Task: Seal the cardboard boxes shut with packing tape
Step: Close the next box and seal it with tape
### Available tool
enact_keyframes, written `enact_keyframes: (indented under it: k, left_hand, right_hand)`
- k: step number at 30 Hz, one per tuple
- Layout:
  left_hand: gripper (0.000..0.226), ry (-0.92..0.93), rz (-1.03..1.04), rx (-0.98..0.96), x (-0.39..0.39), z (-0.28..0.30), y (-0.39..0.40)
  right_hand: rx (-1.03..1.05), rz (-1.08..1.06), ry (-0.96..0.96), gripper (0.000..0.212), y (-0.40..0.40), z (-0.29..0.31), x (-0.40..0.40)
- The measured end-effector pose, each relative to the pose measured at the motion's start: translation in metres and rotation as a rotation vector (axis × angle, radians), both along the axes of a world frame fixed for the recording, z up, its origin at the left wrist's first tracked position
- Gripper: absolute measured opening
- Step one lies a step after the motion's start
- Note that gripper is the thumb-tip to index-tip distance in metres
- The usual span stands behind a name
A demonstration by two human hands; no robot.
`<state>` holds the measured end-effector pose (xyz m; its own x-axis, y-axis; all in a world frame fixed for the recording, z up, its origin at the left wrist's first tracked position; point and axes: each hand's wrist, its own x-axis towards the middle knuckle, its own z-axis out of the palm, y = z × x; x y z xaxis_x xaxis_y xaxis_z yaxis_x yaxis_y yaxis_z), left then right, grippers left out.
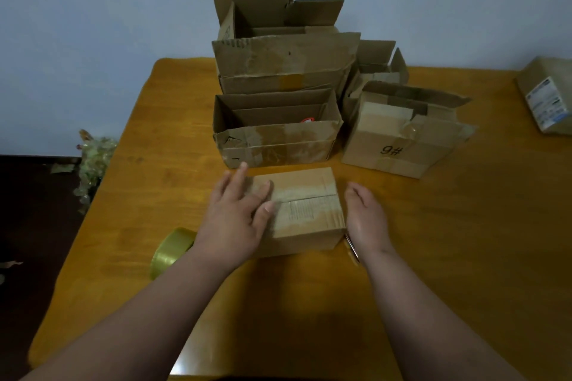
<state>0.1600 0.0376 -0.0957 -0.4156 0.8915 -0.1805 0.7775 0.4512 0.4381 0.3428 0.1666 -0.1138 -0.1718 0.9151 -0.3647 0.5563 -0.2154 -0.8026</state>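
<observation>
The small cardboard box (pixel 305 210) sits on the table (pixel 433 241) between my hands, left hand (pixel 236 216) flat on its flaps to keep them shut, right hand (pixel 365 219) relaxed and empty beside it, tape roll (pixel 171 250) just outside my left wrist for taping

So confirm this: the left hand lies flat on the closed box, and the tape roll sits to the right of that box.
Wrong side. The head view shows the tape roll left of the closed box, beside the left forearm. The left hand does lie flat on the box.
</observation>
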Motion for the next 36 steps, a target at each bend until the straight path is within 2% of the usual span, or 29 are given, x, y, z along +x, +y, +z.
enact_keyframes:
  k: [2, 4, 6, 8, 11, 13, 17, 19, 21, 22, 24, 25, 27, 29, 33, 34, 36]
  left_hand:
    - [0.080, -0.084, 0.187, 0.006, 0.005, -0.001, 0.009]
    - [0.102, -0.169, 0.321, 0.007, 0.009, -0.001, 0.015]
    - [0.111, -0.254, 0.401, 0.064, 0.008, -0.002, 0.020]
    - [0.109, -0.378, 0.460, 0.127, 0.003, -0.004, 0.022]
    - [0.110, -0.712, 0.579, 0.236, -0.003, -0.005, 0.015]
    - [0.112, -0.843, 0.624, 0.288, -0.002, -0.006, 0.010]
    - [0.112, -0.903, 0.710, 0.214, -0.004, -0.008, 0.016]
    - [0.089, -0.979, 0.734, 0.177, -0.008, -0.007, 0.018]
    - [0.045, -1.085, 0.730, 0.161, -0.014, -0.010, 0.013]
    - [0.031, -1.139, 0.730, 0.167, -0.015, -0.012, 0.010]
    - [0.020, -1.159, 0.727, 0.203, -0.013, -0.014, 0.004]
    - [0.024, -1.126, 0.713, 0.218, -0.010, -0.012, 0.003]
    - [0.045, -1.048, 0.687, 0.227, -0.005, -0.008, 0.008]
    - [0.055, -1.040, 0.689, 0.220, -0.006, -0.006, 0.013]
    - [0.041, -1.068, 0.667, 0.191, -0.014, -0.012, 0.010]
    - [0.038, -1.074, 0.655, 0.187, -0.014, -0.014, 0.007]
    - [0.039, -1.057, 0.632, 0.190, -0.013, -0.014, 0.006]
  right_hand:
    - [0.006, 0.119, 0.012, 0.071, -0.001, 0.014, -0.017]
    - [0.023, 0.254, -0.132, 0.103, -0.005, 0.021, -0.035]
    - [0.057, 0.288, -0.255, 0.117, -0.004, 0.021, -0.044]
    - [0.029, 0.278, -0.240, 0.114, 0.000, 0.019, -0.045]
    - [-0.049, 0.290, -0.122, 0.101, 0.003, 0.016, -0.038]
    - [-0.088, 0.283, -0.071, 0.096, 0.002, 0.017, -0.035]
    - [-0.086, 0.240, -0.196, 0.118, -0.003, 0.019, -0.042]
    - [-0.058, 0.247, -0.226, 0.119, -0.004, 0.021, -0.043]
    - [-0.076, 0.250, -0.161, 0.107, -0.002, 0.021, -0.040]
    - [-0.097, 0.232, -0.121, 0.098, -0.002, 0.021, -0.037]
    - [-0.109, 0.173, -0.078, 0.083, -0.004, 0.022, -0.036]
    - [-0.095, 0.159, -0.096, 0.084, -0.007, 0.023, -0.038]
    - [-0.051, 0.179, -0.220, 0.105, -0.012, 0.026, -0.045]
    - [-0.021, 0.194, -0.331, 0.111, -0.012, 0.026, -0.050]
    - [-0.032, 0.167, -0.284, 0.077, -0.014, 0.027, -0.046]
    - [-0.044, 0.163, -0.283, 0.081, -0.016, 0.029, -0.045]
    - [-0.055, 0.176, -0.353, 0.115, -0.020, 0.031, -0.048]
